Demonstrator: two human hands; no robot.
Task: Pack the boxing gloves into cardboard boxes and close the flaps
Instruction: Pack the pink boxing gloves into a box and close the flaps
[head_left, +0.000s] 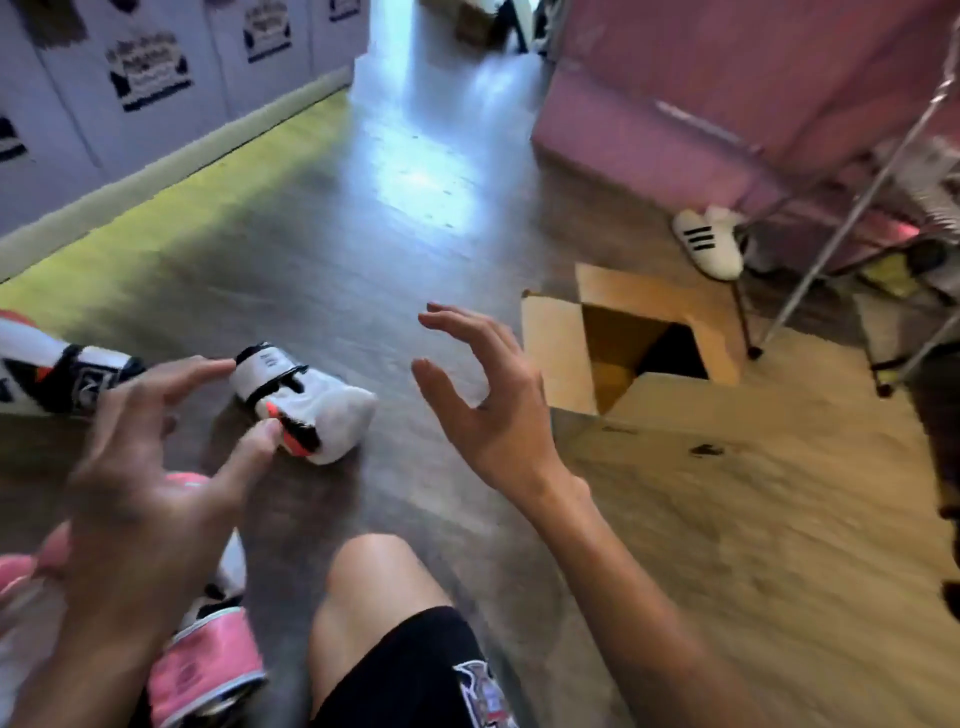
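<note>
A white boxing glove (311, 400) with black and orange marks lies on the wooden floor. My left hand (140, 467) hovers just left of it, fingers spread, index and thumb tips at its cuff end. My right hand (488, 395) is raised between the glove and an open cardboard box (561, 343), fingers spread and holding nothing. The box's flaps stand open and its inside is dark. Another white, black and orange glove (57, 374) lies at the far left. A pink glove (208, 665) sits by my knee at the bottom left.
A large flat sheet of cardboard (779, 493) covers the floor at right. A metal rack (852, 208) stands behind the box, with a white striped shoe (709, 244) beside it. Pink boxes (727, 78) stack at the back right. Printed cartons (145, 67) line the left wall.
</note>
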